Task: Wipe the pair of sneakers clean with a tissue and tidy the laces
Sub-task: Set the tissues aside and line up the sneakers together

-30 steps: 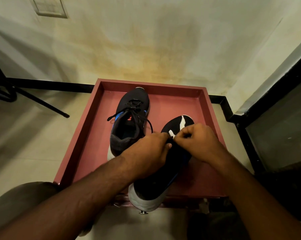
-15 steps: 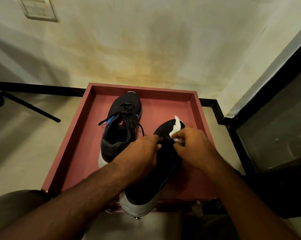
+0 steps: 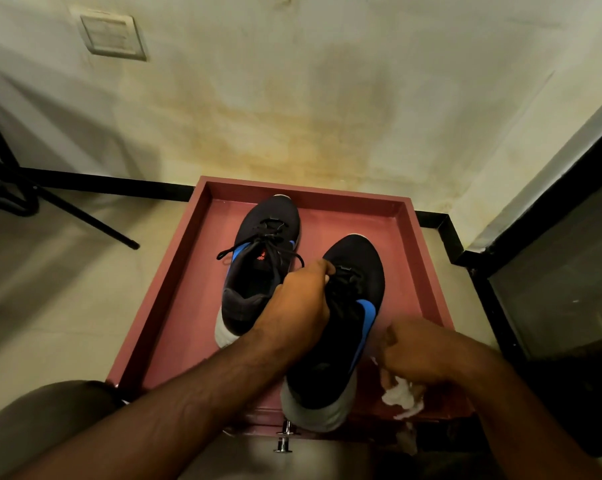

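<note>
Two black sneakers with blue side marks lie on a reddish tray-topped stand (image 3: 161, 292). The left sneaker (image 3: 258, 268) rests toe away from me, its black laces loose and trailing to the left. The right sneaker (image 3: 348, 327) lies nearer, its white heel hanging over the tray's front edge. My left hand (image 3: 299, 306) grips the right sneaker at its laces and tongue. My right hand (image 3: 421, 351) is low beside that shoe's right side, closed on a crumpled white tissue (image 3: 400, 396).
A stained wall rises behind the tray, with a switch plate (image 3: 111, 38) at upper left. Black metal legs (image 3: 85, 216) cross the floor at left. A dark framed glass panel (image 3: 552, 289) stands at right. A metal knob (image 3: 284, 441) sticks out below the tray's front.
My right hand left the laces and dropped back to the shoe's right side with the tissue. The left hand stays on the laces. The blue mark on the right sneaker is now uncovered.
</note>
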